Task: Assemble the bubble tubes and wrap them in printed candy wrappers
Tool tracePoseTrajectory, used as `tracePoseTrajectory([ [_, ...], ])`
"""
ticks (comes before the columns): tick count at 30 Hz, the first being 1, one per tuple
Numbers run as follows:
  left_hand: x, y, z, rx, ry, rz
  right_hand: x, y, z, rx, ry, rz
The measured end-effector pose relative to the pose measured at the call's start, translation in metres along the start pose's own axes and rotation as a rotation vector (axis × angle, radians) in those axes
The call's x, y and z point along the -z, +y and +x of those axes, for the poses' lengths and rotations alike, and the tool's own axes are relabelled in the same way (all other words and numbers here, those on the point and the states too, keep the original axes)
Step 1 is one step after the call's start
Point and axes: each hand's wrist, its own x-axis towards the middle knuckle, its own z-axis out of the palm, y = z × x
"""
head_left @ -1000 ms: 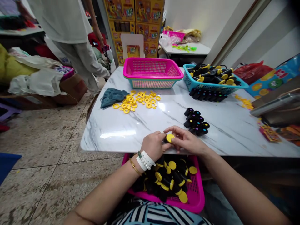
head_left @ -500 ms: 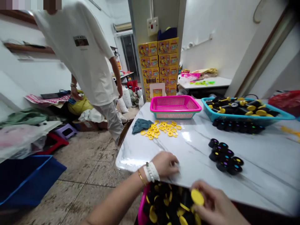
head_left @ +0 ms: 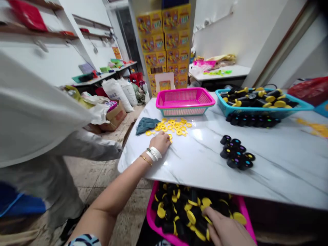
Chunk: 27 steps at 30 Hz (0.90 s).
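Observation:
My left hand point(head_left: 160, 141) reaches over the white table, fingers curled down and closed on a yellow ring point(head_left: 169, 137) at their tips. Just beyond lies a loose heap of small yellow rings point(head_left: 176, 126) with short tabs, beside a crumpled dark teal cloth point(head_left: 146, 125). Low in front, my right hand point(head_left: 227, 227) dips into a pink basket point(head_left: 151, 218) full of black cylinders with yellow discs. Its fingers are stretched and apart, touching the pieces point(head_left: 191, 217); the hand itself covers part of what lies beneath it.
Several black cylinders point(head_left: 237, 152) stand grouped on the marble-patterned table point(head_left: 200, 164). Behind are a pink basket point(head_left: 186, 99) and a blue basket point(head_left: 256, 109) of black-and-yellow pieces. A person in a white shirt point(head_left: 36, 112) is close on the left. Yellow boxes point(head_left: 166, 44) are stacked beyond the table.
My left hand has moved from the near table edge forward to the yellow rings. My right hand has gone down into the basket. The person has come much closer; the view has shifted.

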Motion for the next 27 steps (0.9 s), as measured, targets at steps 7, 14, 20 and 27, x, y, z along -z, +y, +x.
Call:
tracePoseTrajectory([
  [7,0.001,0.007,-0.022,-0.103,-0.053,-0.037,0.020,-0.006,-0.016,-0.036,-0.157,0.306],
  [14,0.014,0.042,-0.050,-0.231,0.105,-0.375,0.058,-0.005,-0.007,-0.033,0.376,0.504],
  [20,0.010,0.102,-0.091,-0.200,-0.514,-1.024,0.080,-0.020,0.020,0.156,0.563,0.547],
  [27,-0.011,0.129,-0.057,-0.159,-0.401,-0.887,0.076,0.000,0.018,-0.279,0.612,0.956],
])
